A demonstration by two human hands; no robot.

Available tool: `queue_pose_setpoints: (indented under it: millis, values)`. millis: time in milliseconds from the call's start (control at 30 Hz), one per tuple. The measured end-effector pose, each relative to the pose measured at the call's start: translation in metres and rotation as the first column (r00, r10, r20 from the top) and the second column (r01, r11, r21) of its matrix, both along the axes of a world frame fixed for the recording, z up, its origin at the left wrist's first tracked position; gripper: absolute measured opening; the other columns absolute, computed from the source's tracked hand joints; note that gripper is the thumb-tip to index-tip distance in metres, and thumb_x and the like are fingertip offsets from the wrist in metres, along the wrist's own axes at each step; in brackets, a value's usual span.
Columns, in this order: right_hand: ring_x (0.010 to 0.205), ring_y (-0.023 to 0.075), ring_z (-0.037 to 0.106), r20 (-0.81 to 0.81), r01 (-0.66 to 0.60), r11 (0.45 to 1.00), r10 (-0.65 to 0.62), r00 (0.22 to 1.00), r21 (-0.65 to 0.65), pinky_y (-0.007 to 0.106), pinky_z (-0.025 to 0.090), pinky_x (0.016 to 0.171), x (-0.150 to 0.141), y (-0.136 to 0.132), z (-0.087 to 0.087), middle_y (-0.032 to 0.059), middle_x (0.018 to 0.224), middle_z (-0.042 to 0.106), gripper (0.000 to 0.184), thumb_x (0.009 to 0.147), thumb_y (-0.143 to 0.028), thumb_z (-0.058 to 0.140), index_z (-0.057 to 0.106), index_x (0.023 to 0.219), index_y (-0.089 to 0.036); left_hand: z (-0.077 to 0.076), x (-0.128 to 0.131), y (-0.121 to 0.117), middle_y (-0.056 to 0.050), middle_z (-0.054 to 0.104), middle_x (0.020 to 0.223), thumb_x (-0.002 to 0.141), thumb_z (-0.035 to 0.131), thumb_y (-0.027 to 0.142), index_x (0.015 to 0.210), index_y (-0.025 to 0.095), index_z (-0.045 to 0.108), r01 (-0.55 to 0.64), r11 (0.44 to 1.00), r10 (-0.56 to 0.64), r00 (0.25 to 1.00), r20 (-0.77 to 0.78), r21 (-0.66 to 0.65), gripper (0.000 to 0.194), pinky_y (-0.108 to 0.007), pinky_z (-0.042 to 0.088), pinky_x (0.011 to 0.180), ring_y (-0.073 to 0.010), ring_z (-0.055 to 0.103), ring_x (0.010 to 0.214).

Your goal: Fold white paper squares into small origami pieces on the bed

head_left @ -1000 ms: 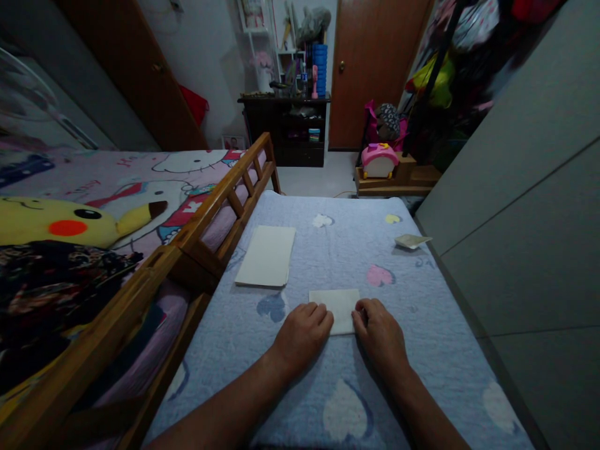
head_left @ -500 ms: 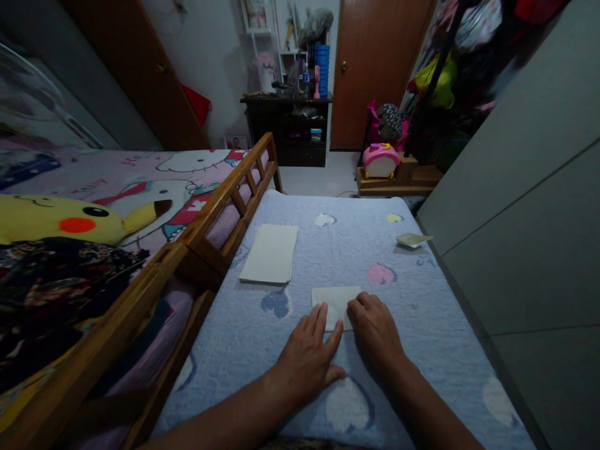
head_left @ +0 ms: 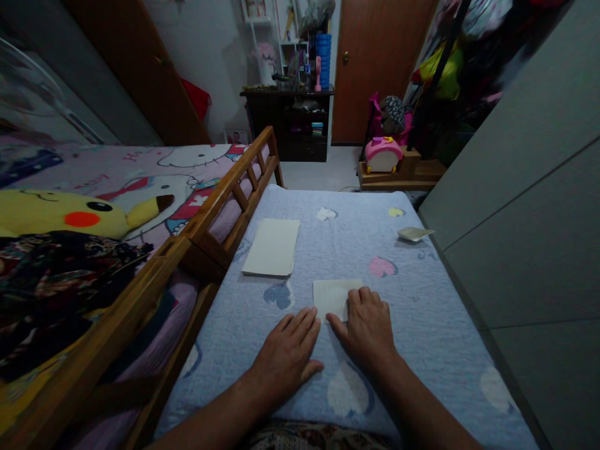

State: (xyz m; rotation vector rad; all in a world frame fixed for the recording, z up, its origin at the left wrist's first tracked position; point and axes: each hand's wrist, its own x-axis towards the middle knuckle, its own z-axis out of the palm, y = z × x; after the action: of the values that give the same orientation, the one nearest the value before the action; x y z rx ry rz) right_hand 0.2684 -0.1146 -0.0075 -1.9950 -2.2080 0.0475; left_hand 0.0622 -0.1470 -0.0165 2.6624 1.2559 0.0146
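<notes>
Right fingers (head_left: 363, 305) lie extended and unclenched on the lower right of a small square of white paper (head_left: 330, 299), thumb stretched left below its edge; nothing is gripped. Left fingers (head_left: 296, 330) spread flat on the quilt, just beside the paper's lower left corner, no longer overlapping it as half a second earlier. The paper lies flat on a blue quilted mattress (head_left: 422, 381), open quilt to either side. A larger white sheet (head_left: 270, 247) lies farther ahead on the left; a folded paper scrap (head_left: 415, 234) lies near the far right edge, by a grey wall panel (head_left: 515, 250). A wooden bed rail (head_left: 234, 172) bounds the left.
</notes>
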Motion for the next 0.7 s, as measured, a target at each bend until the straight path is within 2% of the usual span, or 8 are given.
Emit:
queue_pose_setpoints:
  millis: [100,300,700]
  values:
    - [0.093,0.0305,0.050,0.009,0.006,1.000,-0.006,1.000,0.003,0.039,0.033,0.076,0.000,0.000,-0.002,0.0111,0.096,0.057,0.043,0.082,-0.059,0.063,0.056,0.094,-0.019,0.000,-0.004,0.002,-0.012,0.044,0.152,0.090,0.060,0.051,0.143,0.020,0.046,0.008,0.999,-0.009,1.000,0.026,0.032,0.062,-0.044,0.037,0.112,-0.0275,0.040,0.140]
    - [0.092,0.0283,0.049,-0.018,-0.016,1.000,0.016,1.000,0.019,0.038,0.033,0.077,0.010,-0.002,-0.004,0.0093,0.097,0.056,0.036,0.084,-0.054,0.062,0.057,0.097,-0.020,0.005,-0.006,0.008,-0.010,0.049,0.149,0.091,0.061,0.045,0.140,0.023,0.048,0.026,0.999,-0.027,0.999,0.034,0.026,0.056,-0.044,0.039,0.109,-0.0267,0.044,0.138]
    - [0.100,0.0271,0.049,0.032,0.007,1.000,-0.007,0.999,0.012,0.041,0.033,0.087,0.057,-0.009,-0.005,0.0082,0.114,0.057,0.031,0.090,-0.041,0.061,0.061,0.117,-0.026,0.005,-0.014,0.012,-0.008,0.047,0.150,0.093,0.060,0.042,0.142,0.024,0.046,0.069,0.997,-0.070,0.996,0.053,0.027,0.054,-0.043,0.038,0.107,-0.0262,0.042,0.138]
